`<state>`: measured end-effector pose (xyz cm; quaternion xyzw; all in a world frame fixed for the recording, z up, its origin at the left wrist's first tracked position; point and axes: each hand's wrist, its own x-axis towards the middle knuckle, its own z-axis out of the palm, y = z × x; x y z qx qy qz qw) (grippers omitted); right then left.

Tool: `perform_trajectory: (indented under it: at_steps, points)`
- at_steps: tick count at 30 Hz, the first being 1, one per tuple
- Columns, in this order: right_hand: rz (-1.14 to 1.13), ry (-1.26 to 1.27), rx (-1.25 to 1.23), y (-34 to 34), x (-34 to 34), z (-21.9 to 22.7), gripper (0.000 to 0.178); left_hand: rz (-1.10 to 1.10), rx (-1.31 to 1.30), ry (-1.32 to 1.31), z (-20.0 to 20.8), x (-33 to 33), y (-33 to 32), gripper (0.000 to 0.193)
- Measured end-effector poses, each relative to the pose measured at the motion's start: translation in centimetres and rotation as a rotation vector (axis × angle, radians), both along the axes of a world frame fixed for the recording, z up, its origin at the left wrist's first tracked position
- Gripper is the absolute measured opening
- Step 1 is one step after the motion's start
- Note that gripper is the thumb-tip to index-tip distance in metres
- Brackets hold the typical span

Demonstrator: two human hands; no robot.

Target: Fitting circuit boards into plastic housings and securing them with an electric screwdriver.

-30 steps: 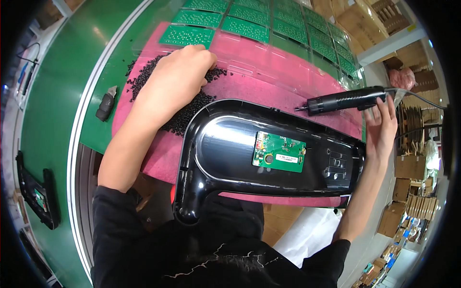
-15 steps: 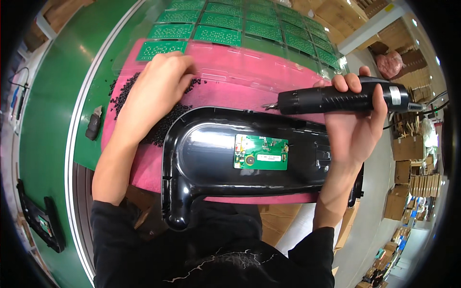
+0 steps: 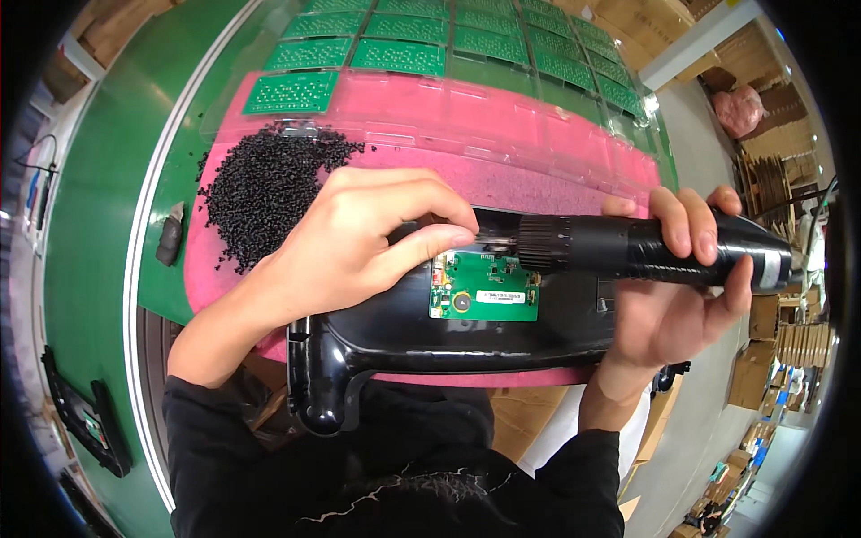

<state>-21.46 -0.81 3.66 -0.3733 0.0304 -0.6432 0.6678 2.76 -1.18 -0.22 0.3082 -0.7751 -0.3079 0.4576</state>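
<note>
My right hand (image 3: 664,318) is wrapped around a black electric screwdriver (image 3: 596,247), held nearly level with its bit pointing left. At the bit's tip, my left hand (image 3: 363,233) pinches thumb and forefinger together; whatever lies between them is too small to make out. Below both hands is a glossy black plastic housing (image 3: 386,336), hollow side up. A green circuit board (image 3: 489,291) sits in its middle, partly covered at the top by the bit and fingers. Left of the housing, small black screws (image 3: 260,193) are heaped on a pink cloth (image 3: 421,161).
Clear plastic trays at the far side hold rows of green circuit boards (image 3: 399,56). A dark lump (image 3: 169,240) lies left of the cloth on the green tabletop (image 3: 90,233). Another black housing (image 3: 90,417) rests at far left. Cardboard boxes (image 3: 753,368) stand on the right.
My left hand has moved from the screw heap rightward and nearer, up to the bit. The screwdriver has come lower and slightly right, now over the circuit board's upper edge.
</note>
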Motion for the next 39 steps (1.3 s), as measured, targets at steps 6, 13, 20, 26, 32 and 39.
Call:
perform_trajectory:
  at_steps: [6,13,20,26,32,39]
  points:
    - [-0.032,0.02,-0.051,0.5,0.0,0.1,0.035,-0.015,0.105,-0.167,-0.1,-0.3,0.4,0.013]
    - [0.01,0.013,-0.055,0.8,0.5,-0.2,0.035,-0.032,-0.023,-0.264,-0.2,-0.1,0.4,0.018]
    - [0.016,0.007,-0.047,1.0,0.4,-0.3,0.036,-0.044,-0.147,-0.266,-0.2,-0.3,0.1,0.018]
    - [0.014,0.033,-0.011,1.2,0.6,-0.3,0.035,-0.044,-0.083,-0.262,-0.4,-0.1,0.4,0.017]
    - [-0.025,0.007,-0.033,1.2,0.5,-0.4,0.034,-0.019,-0.06,-0.239,-0.2,-0.3,0.4,0.016]
    - [-0.015,0.034,-0.031,1.1,0.7,-0.7,0.033,-0.006,-0.182,-0.337,-0.5,-0.2,0.3,0.022]
